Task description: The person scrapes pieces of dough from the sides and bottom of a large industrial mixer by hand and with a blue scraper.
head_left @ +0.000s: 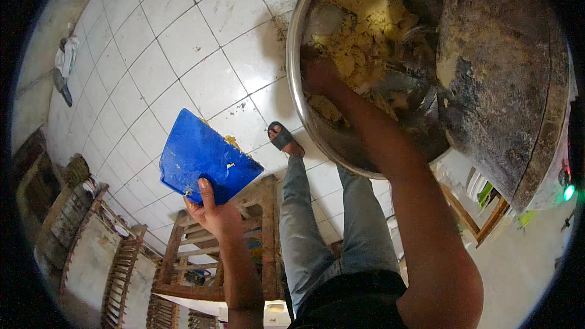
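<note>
My left hand (213,213) grips a blue plastic dough scraper (207,155) by its lower edge, thumb on top. Bits of yellowish dough cling to the scraper's right edge and face. It is held over the tiled floor, left of a large steel mixing bowl (295,73). Inside the bowl lies crumbly yellow dough (359,42), with some stuck to the wall. My right hand (318,76) reaches down into the bowl at its left inner wall, beside the dough. Its fingers are dark and hidden, so what they hold does not show.
A bulky, worn grey machine housing (499,79) overhangs the bowl's right side. A green light (569,192) glows at the far right. By my left forearm stands a slatted wooden stand (268,231). More wooden racks (122,274) line the lower left. White tiles (201,42) cover the floor.
</note>
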Demonstrator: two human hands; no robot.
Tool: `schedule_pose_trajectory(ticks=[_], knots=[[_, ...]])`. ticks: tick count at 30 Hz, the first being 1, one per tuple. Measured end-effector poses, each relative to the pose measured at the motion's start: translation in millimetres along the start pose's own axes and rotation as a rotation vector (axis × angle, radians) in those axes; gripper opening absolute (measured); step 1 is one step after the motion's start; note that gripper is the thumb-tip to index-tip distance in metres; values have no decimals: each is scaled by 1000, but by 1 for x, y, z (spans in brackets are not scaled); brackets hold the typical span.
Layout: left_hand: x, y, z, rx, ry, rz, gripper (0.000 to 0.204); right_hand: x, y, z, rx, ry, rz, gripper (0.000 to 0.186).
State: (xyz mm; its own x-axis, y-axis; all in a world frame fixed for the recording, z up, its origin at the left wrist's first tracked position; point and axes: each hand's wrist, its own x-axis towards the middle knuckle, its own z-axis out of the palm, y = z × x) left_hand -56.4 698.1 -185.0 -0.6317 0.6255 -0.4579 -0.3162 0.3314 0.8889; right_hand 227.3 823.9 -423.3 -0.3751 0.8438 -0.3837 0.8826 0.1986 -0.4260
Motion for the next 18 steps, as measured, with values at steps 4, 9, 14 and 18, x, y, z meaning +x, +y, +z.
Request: schedule_pose_trajectory(ticks=[4,9,14,18], knots=[[-4,7,-11,64,-1,-28,46,-81,4,-13,-234,24,-275,53],[1,24,-12,30,-66,70,42,-3,16,-44,-84,37,100,43],[-3,4,-11,54,-22,52,42,-29,-31,-22,105,-128,-26,69],[-8,13,-4,84,-8,29,41,-114,40,22,-163,-97,-246,70]])
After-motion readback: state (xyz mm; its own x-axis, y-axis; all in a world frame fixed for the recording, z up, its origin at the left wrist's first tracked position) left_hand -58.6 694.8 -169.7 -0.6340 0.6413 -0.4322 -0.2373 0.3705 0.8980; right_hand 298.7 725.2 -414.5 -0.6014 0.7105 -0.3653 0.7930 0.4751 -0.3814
